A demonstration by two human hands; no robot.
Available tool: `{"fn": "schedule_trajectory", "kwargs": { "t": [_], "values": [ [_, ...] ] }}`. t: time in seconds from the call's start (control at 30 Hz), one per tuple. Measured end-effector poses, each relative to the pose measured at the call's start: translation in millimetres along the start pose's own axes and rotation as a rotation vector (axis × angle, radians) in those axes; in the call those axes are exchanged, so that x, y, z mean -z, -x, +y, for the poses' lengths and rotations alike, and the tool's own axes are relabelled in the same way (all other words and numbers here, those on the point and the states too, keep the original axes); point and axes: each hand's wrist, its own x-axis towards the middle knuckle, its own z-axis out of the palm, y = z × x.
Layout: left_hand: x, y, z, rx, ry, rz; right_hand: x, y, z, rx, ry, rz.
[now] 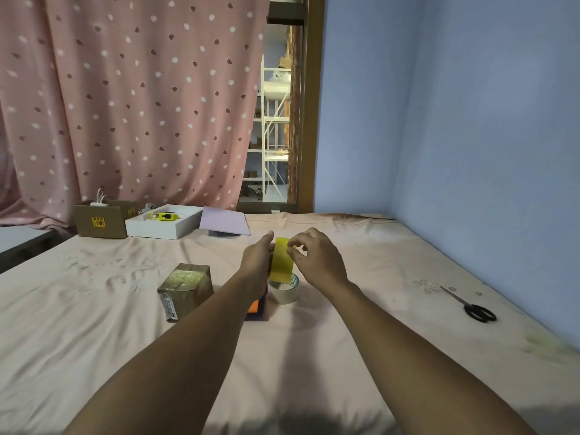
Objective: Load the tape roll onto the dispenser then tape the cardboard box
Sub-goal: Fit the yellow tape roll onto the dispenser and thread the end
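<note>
Nearest, forearms: both reach in from the bottom edge, which cuts them off, and cross the bare pink bed sheet (94,340).
Open room: wide bare sheet lies at near left and near right of the arms; the blue wall (470,120) closes the right side.
Left hand (255,262): its grip is closed around the dispenser (259,309), of which only an orange and dark blue lower part shows under the wrist; the rest is hidden.
Right hand (317,262): thumb and forefinger pinch the right edge of the yellow flap (281,262), which stands upright between the two hands.
Tape roll (285,291): clear, just below the yellow flap and beside the dispenser; I cannot tell whether it sits on the spindle or rests on the sheet.
Cardboard box (185,288): small, glossy with tape on top, on the sheet left of the left forearm, apart from it.
Scissors (474,307): black-handled, well to the right, near the wall.
Far edge: a brown carton (103,221), a white tray (163,227) holding a yellow item too small to make out, and a lilac board (224,222) line the back of the bed.
Behind: dotted pink curtain (125,105); a gap shows white shelving (273,136), contents unclear.
</note>
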Motion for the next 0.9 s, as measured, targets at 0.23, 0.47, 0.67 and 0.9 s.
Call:
{"fn": "schedule_trajectory", "kwargs": {
  "t": [0.23,0.47,0.67,0.9],
  "values": [
    [2.6,4.1,1.1,-0.002,-0.029,0.002,0.1,-5.2,-6.7,-0.153,-0.162,-0.059],
    [5.2,5.3,3.2,-0.017,-0.089,-0.001,11.0,-13.3,-9.2,-0.458,-0.481,-0.159],
    [5.3,5.9,1.0,-0.036,-0.113,-0.026,9.5,-12.4,-5.4,-0.524,-0.426,-0.192],
    [7.0,9.7,-2.2,-0.038,-0.103,-0.109,10.4,-9.8,-9.3,-0.422,-0.172,-0.141]
  ]
}}
